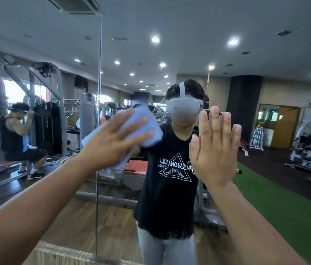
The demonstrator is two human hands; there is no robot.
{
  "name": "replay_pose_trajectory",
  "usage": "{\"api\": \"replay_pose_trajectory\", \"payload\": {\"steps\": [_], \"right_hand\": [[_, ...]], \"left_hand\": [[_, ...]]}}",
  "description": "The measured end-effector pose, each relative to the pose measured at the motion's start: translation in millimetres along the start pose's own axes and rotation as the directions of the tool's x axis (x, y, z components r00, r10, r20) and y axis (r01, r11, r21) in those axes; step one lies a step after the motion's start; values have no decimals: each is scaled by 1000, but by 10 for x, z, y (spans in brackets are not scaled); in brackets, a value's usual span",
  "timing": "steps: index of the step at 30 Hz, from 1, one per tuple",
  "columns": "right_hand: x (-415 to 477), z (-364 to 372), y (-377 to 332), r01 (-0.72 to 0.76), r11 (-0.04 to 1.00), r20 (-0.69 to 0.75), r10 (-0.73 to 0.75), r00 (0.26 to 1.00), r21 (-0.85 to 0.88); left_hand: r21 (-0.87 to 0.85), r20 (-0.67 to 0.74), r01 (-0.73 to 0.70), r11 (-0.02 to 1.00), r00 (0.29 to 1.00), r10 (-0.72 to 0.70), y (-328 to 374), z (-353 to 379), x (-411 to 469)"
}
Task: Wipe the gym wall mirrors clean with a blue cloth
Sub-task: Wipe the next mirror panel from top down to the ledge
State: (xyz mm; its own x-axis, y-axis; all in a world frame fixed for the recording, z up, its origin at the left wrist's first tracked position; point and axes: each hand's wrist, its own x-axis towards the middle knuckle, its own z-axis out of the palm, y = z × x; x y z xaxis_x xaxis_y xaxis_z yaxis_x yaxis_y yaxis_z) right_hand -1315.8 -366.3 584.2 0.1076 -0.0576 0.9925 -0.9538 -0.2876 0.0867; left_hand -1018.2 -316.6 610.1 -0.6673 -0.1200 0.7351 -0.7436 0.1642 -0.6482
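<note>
A large wall mirror (pixel 265 121) fills the view and shows my own reflection in a black shirt. My left hand (pixel 112 139) lies flat with spread fingers on a blue cloth (pixel 149 131), pressing it against the glass at chest height. The cloth is blurred with motion and hangs partly below the palm. My right hand (pixel 215 146) is raised beside it with straight fingers held together, palm toward the mirror. I cannot tell whether it touches the glass.
A vertical seam (pixel 99 83) between mirror panels runs just left of the cloth. The left panel (pixel 36 44) reflects a person seated at a cable machine. Reflected benches, a green turf strip and wood floor show behind me. A woven ledge (pixel 59 255) runs along the mirror's base.
</note>
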Motion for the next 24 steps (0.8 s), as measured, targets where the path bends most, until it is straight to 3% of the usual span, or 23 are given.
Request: {"api": "replay_pose_trajectory", "payload": {"steps": [2,4,8,10,12,16,18,19,22,24], "right_hand": [[-4,-6,-1,-5,1000,14,5,1000,2],[-4,-13,3,-11,1000,32,11,999,2],[6,-13,8,-20,1000,30,19,999,10],[9,-23,12,-17,999,33,16,999,33],[11,-42,14,-16,997,53,12,999,80],[28,-116,50,-3,986,109,-15,994,165],[24,-168,84,19,983,128,-43,991,183],[5,-194,105,32,981,133,-58,989,190],[-122,-250,124,79,975,133,-109,985,209],[-261,-267,73,112,970,151,-146,978,214]], "left_hand": [[-135,-91,315,939,940,-328,-71,-42,197],[-281,-137,540,793,795,-590,72,-51,332],[-355,-135,750,558,549,-825,573,39,342],[-335,-91,800,498,499,-862,925,93,252],[-311,-41,789,530,546,-837,1282,123,93],[-105,70,614,782,789,-610,1399,124,-526],[-91,106,634,768,773,-626,1244,58,-740],[-128,98,705,697,709,-699,1188,25,-759],[-268,6,884,383,399,-917,1132,34,-491],[-315,-42,902,295,297,-954,1204,104,-252]]}}
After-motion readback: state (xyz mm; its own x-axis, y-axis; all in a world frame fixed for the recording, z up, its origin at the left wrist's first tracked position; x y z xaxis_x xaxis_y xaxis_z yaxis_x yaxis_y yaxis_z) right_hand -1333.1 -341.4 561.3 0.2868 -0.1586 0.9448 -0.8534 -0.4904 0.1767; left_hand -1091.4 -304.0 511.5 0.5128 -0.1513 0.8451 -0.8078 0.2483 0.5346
